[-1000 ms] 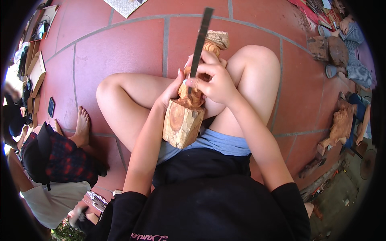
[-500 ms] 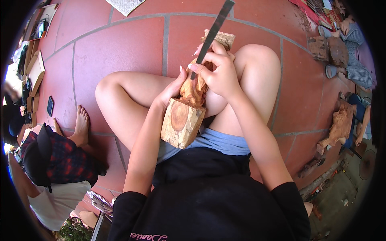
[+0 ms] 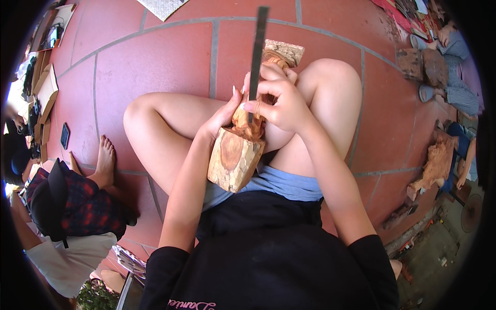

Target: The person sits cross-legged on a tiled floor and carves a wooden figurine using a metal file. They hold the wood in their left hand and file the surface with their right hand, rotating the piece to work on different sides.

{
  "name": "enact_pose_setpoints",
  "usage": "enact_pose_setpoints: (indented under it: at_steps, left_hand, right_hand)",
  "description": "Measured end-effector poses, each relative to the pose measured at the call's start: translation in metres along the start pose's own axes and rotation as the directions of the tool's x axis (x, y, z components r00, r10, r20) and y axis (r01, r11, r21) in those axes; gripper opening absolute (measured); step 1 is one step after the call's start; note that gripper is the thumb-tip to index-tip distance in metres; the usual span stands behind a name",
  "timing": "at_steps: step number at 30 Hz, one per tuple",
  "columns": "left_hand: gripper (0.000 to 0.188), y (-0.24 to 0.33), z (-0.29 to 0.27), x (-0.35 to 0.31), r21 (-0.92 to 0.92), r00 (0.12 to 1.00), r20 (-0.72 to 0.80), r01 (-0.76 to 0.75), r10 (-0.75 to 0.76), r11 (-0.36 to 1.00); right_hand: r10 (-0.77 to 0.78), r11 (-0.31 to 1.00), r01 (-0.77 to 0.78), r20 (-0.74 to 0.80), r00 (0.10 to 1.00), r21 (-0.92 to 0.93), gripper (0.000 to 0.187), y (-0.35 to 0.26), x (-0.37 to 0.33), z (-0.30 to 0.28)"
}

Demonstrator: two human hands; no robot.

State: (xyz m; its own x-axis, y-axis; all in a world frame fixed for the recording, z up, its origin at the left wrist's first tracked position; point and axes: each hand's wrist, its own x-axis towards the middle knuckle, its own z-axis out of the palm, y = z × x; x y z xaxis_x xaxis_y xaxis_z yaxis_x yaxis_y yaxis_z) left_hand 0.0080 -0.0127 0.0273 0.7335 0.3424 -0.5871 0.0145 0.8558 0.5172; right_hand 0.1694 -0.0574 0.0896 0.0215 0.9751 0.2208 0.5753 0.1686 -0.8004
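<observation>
Across my lap lies a wood carving, its squared, bark-edged block end toward me and a rough bark-faced end away from me. The middle part is carved into rounded, orange-brown forms. My left hand is closed around its left side, thumb up along the carved part. Above it, my right hand pinches a long, flat dark metal strip, like a file, between thumb and fingers. This strip stands nearly upright in the picture, its lower tip at the carved wood just beyond the block. My right fingers hide part of the carving.
Red tiled floor surrounds my crossed legs. A person in a checked garment sits at the left, near a phone and open cardboard boxes. At the right, other people sit by wood blocks and a rough wood piece.
The metal strip has swung from leaning right to nearly upright, and its tip has slid toward me along the carving. My right hand has shifted slightly toward me; my left hand keeps its hold.
</observation>
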Motion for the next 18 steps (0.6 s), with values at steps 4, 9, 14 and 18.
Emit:
enact_pose_setpoints:
  at_steps: [4, 9, 14, 18]
  left_hand:
    - [0.075, -0.006, -0.017, 0.005, -0.025, 0.994, 0.032, 0.103, -0.102, 0.994]
    - [0.075, -0.004, -0.013, 0.005, -0.027, 0.991, 0.055, 0.121, -0.119, 0.992]
    - [0.074, -0.003, -0.014, 0.004, -0.096, 0.983, 0.115, 0.153, -0.142, 0.983]
    - [0.073, -0.006, -0.020, 0.006, -0.124, 0.975, 0.146, 0.186, -0.168, 0.975]
  right_hand:
    - [0.009, 0.998, -0.015, -0.107, 0.994, -0.057, 0.015, -0.003, 0.000, 0.003]
    - [-0.004, 0.987, 0.024, -0.124, 0.992, 0.157, 0.025, 0.004, 0.002, 0.005]
    - [-0.035, 0.995, 0.017, -0.190, 0.981, -0.095, 0.015, 0.000, 0.004, 0.002]
    - [0.118, 0.964, -0.022, -0.352, 0.929, 0.264, 0.015, 0.006, 0.012, 0.004]
